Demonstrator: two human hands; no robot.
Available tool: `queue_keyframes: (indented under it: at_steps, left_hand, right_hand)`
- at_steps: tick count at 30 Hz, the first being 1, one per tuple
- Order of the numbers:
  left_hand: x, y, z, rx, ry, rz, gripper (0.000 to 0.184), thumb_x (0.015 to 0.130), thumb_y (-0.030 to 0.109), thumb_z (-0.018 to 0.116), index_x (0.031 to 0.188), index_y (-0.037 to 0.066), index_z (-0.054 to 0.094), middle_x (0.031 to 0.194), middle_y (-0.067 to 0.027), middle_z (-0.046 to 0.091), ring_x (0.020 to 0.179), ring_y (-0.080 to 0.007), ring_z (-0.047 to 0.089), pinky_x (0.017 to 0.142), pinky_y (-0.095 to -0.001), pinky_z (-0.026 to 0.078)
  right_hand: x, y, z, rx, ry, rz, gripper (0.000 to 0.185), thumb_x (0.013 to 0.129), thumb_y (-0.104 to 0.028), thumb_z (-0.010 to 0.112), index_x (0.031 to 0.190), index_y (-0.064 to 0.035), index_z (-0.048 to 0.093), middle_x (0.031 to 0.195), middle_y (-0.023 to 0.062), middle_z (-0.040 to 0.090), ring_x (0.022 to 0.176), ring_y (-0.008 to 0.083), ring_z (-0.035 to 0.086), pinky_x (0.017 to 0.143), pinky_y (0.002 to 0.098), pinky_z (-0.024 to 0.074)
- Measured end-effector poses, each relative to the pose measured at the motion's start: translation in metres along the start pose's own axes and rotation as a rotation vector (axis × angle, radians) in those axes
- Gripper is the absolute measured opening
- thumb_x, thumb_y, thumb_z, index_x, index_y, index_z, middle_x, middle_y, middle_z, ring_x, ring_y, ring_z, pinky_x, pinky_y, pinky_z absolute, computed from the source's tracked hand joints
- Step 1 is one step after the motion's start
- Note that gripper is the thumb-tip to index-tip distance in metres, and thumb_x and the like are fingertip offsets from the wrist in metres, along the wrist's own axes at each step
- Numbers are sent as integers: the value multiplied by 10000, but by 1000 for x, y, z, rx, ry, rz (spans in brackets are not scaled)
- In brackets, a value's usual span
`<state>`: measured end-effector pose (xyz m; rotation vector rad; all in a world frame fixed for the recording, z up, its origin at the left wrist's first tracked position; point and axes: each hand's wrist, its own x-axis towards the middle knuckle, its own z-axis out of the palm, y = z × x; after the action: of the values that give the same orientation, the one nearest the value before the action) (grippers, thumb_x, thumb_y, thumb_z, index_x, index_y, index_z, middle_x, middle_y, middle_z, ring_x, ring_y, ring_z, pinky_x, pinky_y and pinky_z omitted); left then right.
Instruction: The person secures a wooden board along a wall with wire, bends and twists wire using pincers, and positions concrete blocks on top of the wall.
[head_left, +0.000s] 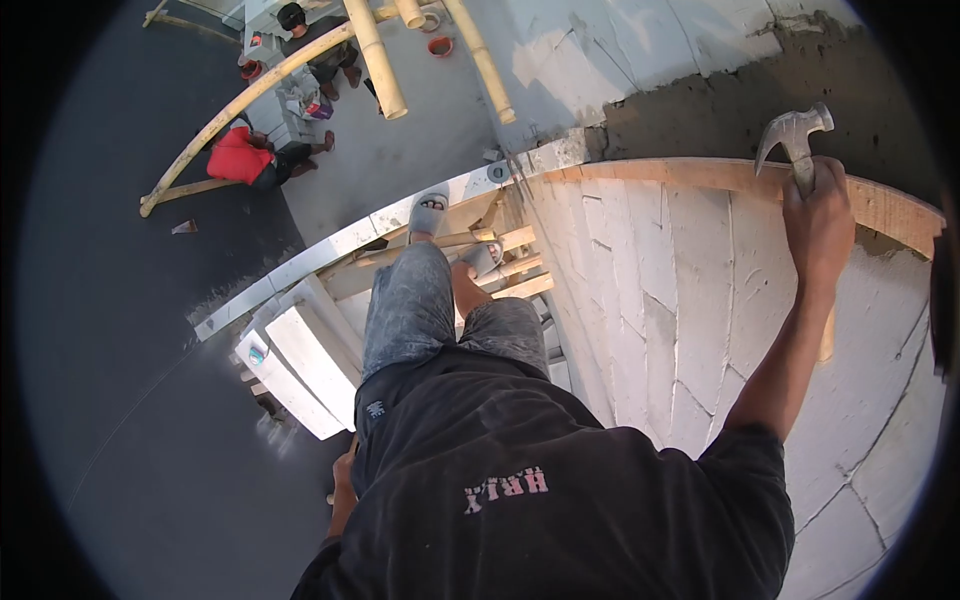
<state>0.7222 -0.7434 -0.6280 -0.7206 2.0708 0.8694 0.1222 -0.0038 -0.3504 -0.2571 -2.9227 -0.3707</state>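
My right hand [820,205], at the right, is closed round the handle of a claw hammer [797,132]. The hammer's metal head is up, just over a long wooden board [690,172] along the top of the white block wall [655,270]. Whether hammer and board touch, I cannot tell. My left hand [343,490] is low beside my hip, partly hidden by my dark shirt. Its fingers look curled, and small bits of pale wood show around it; what it grips is unclear.
My sandalled feet stand on a narrow ledge and bamboo poles [515,265]. White blocks [310,365] lie left of my legs. Further down, a person in red [240,157] and a person in dark clothes [322,50] are by stacked blocks. Bamboo poles [375,60] jut in above.
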Motion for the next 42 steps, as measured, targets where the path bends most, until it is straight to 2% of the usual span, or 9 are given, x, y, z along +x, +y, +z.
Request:
queue_keyframes:
  at_steps: [1, 5, 8, 17, 22, 30, 36, 37, 42]
  left_hand:
    - [6, 6, -5, 6, 13, 75, 341, 1022, 294, 633, 1083, -29, 728, 833, -59, 680, 699, -159, 629, 581, -336, 487]
    - [36, 92, -26, -330, 69, -440, 292, 1012, 260, 670, 1094, -18, 709, 852, -58, 672, 686, -140, 616, 563, -298, 472]
    - [57, 121, -39, -634, 196, -637, 280, 995, 231, 701, 1145, -5, 685, 874, -43, 658, 707, -122, 615, 572, -267, 464]
    - [140, 133, -69, -447, 111, -384, 472, 986, 324, 697, 1297, -27, 638, 1099, -93, 715, 918, -181, 682, 734, -319, 519]
    - [188, 141, -84, -394, 88, -243, 443, 986, 315, 691, 1282, -12, 651, 1068, -97, 713, 913, -192, 687, 755, -327, 522]
    - [271, 177, -112, -188, 1, -16, 473, 980, 288, 694, 1269, -84, 654, 1173, -193, 719, 1069, -265, 689, 958, -366, 531]
    - [217, 265, -70, 211, -419, 278, 550, 852, 353, 817, 1234, -23, 698, 1200, -226, 676, 1159, -356, 656, 1006, -417, 511]
    - [208, 254, -52, 276, -346, 490, 399, 849, 274, 806, 1125, -3, 728, 1168, -213, 677, 1132, -387, 636, 981, -454, 506]
    - [187, 272, -33, 335, -182, 497, 136, 814, 100, 765, 892, 15, 691, 1000, -182, 678, 1011, -412, 618, 896, -500, 495]
  right_hand:
    - [0, 1, 1, -1, -3, 8, 249, 874, -136, 673, 1096, -26, 668, 1207, 86, 660, 982, 389, 688, 818, 468, 553]
    - [0, 1, 0, -22, 19, 3, 261, 880, -148, 685, 1108, -23, 671, 1221, 83, 664, 1003, 381, 691, 833, 465, 556]
    - [0, -2, 3, -29, 7, 11, 273, 893, -171, 696, 1120, -19, 675, 1220, 89, 668, 1008, 374, 694, 842, 462, 558]
    - [2, 1, 6, -56, 15, 10, 277, 914, -204, 698, 1118, -16, 692, 1190, 120, 670, 1002, 386, 689, 845, 459, 548]
    - [2, 8, 11, -82, 50, -66, 303, 920, -174, 680, 1176, -12, 673, 1209, 138, 666, 1024, 403, 679, 857, 459, 546]
    - [3, 17, 17, -149, 21, -34, 346, 945, -172, 663, 1230, 22, 648, 1266, 178, 667, 1101, 405, 671, 922, 430, 541]
    - [3, 26, 25, -209, 87, -39, 378, 962, -187, 652, 1283, 12, 634, 1262, 204, 673, 1128, 395, 671, 948, 423, 535]
    - [2, 29, 27, -231, 101, -30, 388, 969, -192, 646, 1301, 9, 628, 1256, 211, 676, 1139, 389, 669, 959, 422, 530]
    - [1, 64, 38, -345, 82, 52, 461, 1007, -304, 625, 1380, -34, 609, 1351, 170, 654, 1209, 335, 657, 1016, 406, 522]
